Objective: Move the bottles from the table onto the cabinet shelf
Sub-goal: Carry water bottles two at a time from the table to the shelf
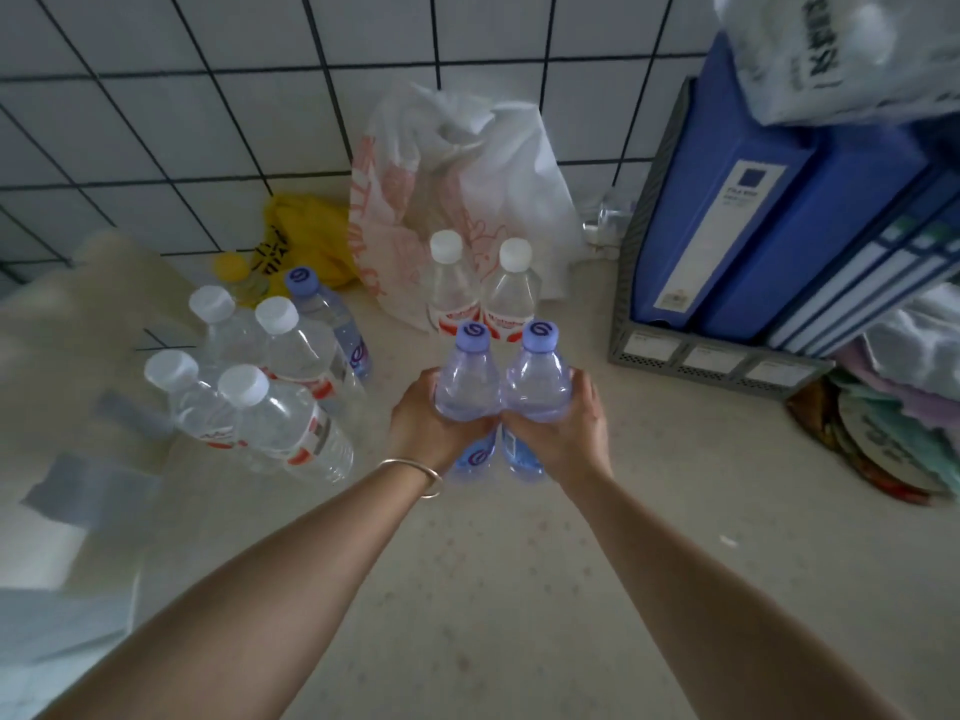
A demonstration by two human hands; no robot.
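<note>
Two purple-tinted bottles [501,387] with purple caps, clear white-capped bottles [270,387], blue binders [727,220], black-gridded white tile wall [208,96]

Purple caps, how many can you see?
3: one bottle in the left hand at, one in the right hand at, one on the table. More may hide.

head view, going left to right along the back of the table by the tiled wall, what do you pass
Crumpled yellow plastic bag → white plastic bag with red print → two clear white-capped bottles with red labels, in front of that bag → grey perforated file rack holding blue binders.
</note>
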